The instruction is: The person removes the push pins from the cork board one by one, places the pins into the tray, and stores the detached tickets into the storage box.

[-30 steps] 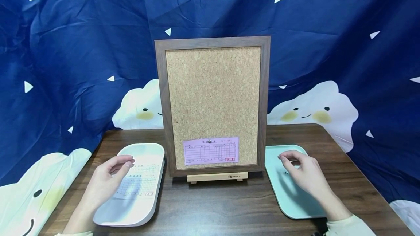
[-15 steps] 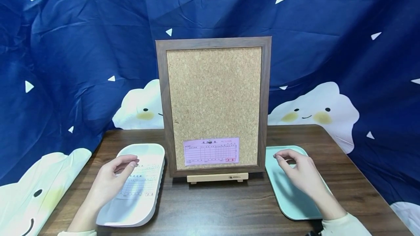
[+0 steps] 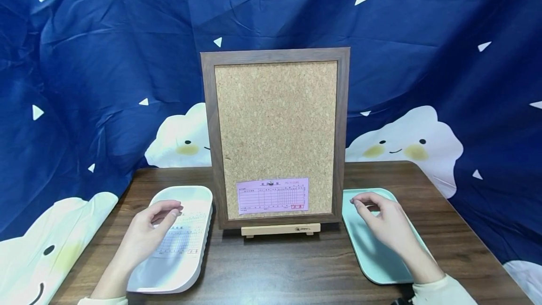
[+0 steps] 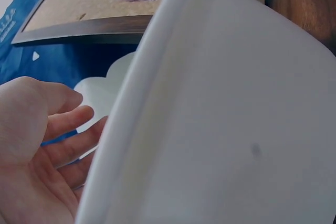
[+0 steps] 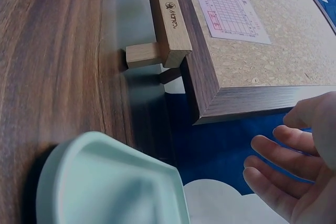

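Left hand [image 3: 141,233]: fingers loosely bent, apart; white tray [image 3: 169,276] beneath. Right hand [image 3: 388,222]: fingers likewise; green tray [image 3: 381,267] beneath. Corkboard [image 3: 277,121] beyond, between both.

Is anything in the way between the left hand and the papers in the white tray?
Nothing visible is. In the head view, the left hand hangs over the white tray and hides part of the papers, with no object showing between hand and papers.
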